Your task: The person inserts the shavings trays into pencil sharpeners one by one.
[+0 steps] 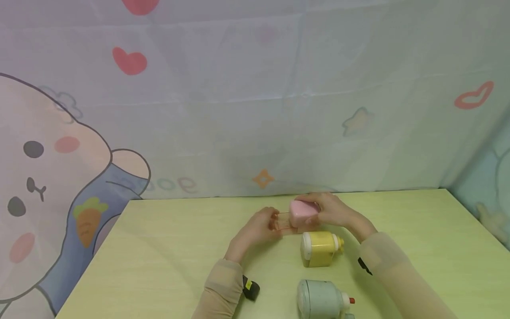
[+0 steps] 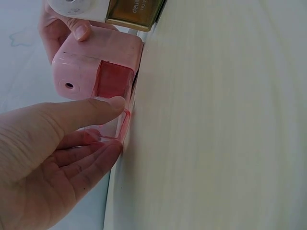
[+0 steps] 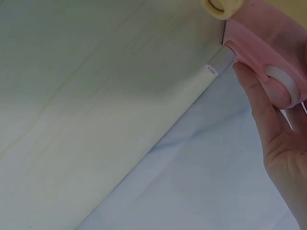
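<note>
A pink pencil sharpener (image 1: 301,212) stands on the table near its far edge, with a round pencil hole in its front. My right hand (image 1: 331,209) grips the sharpener's body from the right. Clear reddish plastic forms its shavings drawer (image 2: 115,125), which sticks partly out of the front. Between thumb and fingers, my left hand (image 1: 260,227) pinches this drawer; the fingers hide part of it. In the right wrist view, a pale crank handle (image 3: 221,61) juts from the back of the sharpener, near my right fingertips.
Close in front of the pink sharpener is a yellow pencil sharpener (image 1: 322,249). Nearer the front of the table (image 1: 167,261) stands a grey-blue sharpener (image 1: 320,299) with a red tip. A printed cloth (image 1: 239,110) hangs behind the table.
</note>
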`<state>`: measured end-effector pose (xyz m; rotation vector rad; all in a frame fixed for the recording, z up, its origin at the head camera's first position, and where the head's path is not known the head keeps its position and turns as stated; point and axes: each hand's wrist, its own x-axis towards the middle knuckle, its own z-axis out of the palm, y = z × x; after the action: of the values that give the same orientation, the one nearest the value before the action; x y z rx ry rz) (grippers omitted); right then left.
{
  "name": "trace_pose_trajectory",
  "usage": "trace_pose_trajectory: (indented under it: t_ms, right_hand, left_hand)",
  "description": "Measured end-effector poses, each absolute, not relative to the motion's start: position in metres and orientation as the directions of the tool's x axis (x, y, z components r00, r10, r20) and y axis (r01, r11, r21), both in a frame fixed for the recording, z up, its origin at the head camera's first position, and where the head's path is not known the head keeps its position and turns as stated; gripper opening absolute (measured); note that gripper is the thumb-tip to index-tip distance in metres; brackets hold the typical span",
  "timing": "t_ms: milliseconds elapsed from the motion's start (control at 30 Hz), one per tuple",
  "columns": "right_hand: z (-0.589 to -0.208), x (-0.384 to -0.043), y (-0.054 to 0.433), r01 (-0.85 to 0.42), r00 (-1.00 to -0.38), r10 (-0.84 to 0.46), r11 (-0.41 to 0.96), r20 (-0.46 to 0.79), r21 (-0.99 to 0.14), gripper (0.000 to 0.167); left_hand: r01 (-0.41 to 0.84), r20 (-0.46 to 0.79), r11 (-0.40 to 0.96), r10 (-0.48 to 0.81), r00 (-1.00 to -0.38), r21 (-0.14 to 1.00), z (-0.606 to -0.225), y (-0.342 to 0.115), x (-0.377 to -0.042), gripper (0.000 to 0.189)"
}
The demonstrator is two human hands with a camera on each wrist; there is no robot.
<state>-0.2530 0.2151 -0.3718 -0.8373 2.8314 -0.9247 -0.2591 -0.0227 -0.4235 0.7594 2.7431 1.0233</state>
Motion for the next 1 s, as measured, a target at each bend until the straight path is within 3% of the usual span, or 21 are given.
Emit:
trace_pose_trajectory:
  t_ms: [1000]
  right_hand:
    - [-0.3749, -0.251, 0.2058, -0.516, -0.826, -0.545, 0.633, 0.141, -0.577, 0.058]
  left_hand:
    - [0.422, 0.074, 0.639, 0.497, -0.865, 0.643, -0.4275, -0.019, -0.2562, 0.056]
